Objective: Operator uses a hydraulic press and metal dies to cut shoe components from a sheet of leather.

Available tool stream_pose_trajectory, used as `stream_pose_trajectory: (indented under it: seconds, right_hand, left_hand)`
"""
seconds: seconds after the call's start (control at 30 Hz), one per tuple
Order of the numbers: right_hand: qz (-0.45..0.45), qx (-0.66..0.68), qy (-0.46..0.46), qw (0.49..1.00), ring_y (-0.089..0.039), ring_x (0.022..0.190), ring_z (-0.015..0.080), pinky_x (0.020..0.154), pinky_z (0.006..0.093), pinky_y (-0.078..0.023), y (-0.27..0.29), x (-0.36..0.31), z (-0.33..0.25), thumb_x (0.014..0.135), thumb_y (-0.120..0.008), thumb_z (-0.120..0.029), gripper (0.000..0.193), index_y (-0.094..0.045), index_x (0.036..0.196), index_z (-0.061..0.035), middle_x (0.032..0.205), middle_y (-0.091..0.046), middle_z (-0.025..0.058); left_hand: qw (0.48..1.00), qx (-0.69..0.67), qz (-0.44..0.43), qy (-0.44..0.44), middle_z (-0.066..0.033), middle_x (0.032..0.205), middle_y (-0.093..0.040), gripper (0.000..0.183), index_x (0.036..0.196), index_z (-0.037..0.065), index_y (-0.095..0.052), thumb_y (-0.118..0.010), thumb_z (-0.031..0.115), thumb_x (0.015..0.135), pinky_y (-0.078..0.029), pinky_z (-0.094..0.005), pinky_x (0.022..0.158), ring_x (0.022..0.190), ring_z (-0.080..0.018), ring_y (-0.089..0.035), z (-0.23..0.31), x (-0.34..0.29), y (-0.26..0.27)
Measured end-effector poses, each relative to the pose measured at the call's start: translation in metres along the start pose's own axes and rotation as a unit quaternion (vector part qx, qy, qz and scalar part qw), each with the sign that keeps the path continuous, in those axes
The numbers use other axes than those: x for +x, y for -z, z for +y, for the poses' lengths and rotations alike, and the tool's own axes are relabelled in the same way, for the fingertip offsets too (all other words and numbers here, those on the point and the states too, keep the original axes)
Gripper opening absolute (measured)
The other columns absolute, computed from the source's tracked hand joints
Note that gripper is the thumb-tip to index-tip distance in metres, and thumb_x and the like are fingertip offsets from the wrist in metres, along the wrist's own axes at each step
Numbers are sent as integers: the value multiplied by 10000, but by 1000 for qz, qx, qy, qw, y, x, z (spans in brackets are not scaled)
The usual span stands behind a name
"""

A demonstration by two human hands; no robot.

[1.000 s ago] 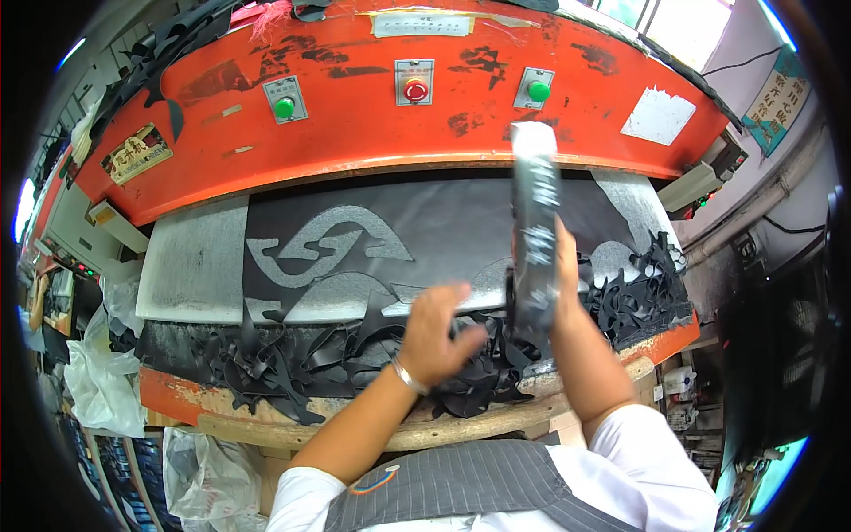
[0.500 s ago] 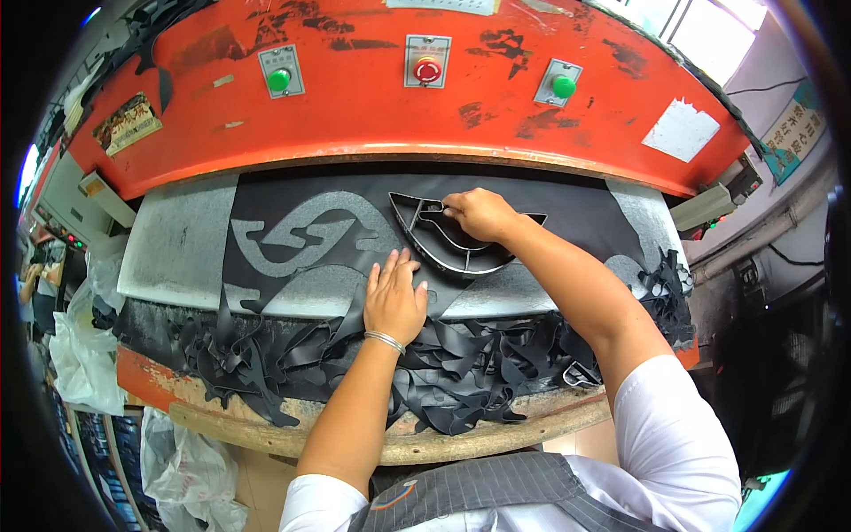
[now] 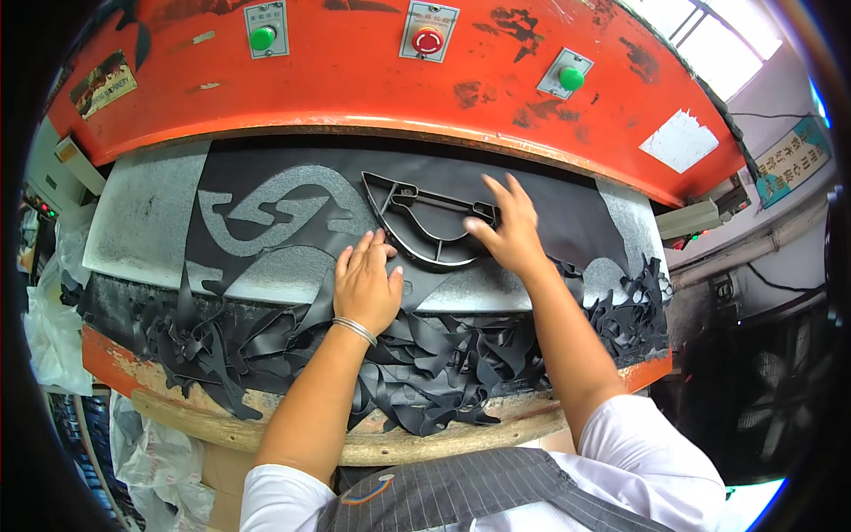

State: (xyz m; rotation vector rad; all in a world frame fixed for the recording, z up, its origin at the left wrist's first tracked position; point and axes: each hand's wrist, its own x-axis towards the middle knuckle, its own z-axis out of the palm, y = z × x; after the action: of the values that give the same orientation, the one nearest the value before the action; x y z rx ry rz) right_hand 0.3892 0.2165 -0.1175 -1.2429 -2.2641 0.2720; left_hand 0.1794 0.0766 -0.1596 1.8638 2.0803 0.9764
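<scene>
A metal cutting die (image 3: 441,263), curved along its lower edge and straight along the top, lies on a black sheet of leather-like material (image 3: 567,199). My right hand (image 3: 516,229) is at the die's right end with thumb and fingers spread; whether the fingertips touch the metal is hard to tell. Flat on the sheet, just left of the die's lower curve, rests my left hand (image 3: 365,285), its fingers extended. Curved cutouts left of the die expose the grey cutting surface (image 3: 151,217) beneath.
Black offcuts (image 3: 443,346) heap along the front of the bed, above a wooden rail (image 3: 257,436). Behind the sheet rises an orange press beam (image 3: 355,97) with a red button (image 3: 427,41) and green buttons (image 3: 572,79) on it. Plastic bags (image 3: 164,461) hang at the left.
My right hand has let go of the die's upper part and moved to its right end, fingers spreading. The die stays beside the cutouts. My left hand keeps its place; the whole view has shifted.
</scene>
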Motion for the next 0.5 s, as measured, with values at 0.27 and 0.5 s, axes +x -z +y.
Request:
stream_pose_trajectory:
  seconds: [0.27,0.5]
  right_hand:
    - [-36,19,-96,995,-308,1331,518,1063,492,-330,2,-45,13,501,-917,-363,750,-536,1096,-111,1427,-216,434]
    - [20,3,-53,998,-430,1226,514,994,499,-394,-8,-48,13,492,-912,-361,599,-574,901,-84,1381,-308,430]
  left_hand:
    - [1000,-6,12,-10,-128,1359,-527,332,1133,55,-520,-604,181,838,-236,-451,1108,1346,-280,-390,5,-1,-9]
    - [999,-24,-22,4,-150,1373,-503,397,1182,37,-499,-605,176,825,-218,-449,1123,1364,-273,-365,4,3,2]
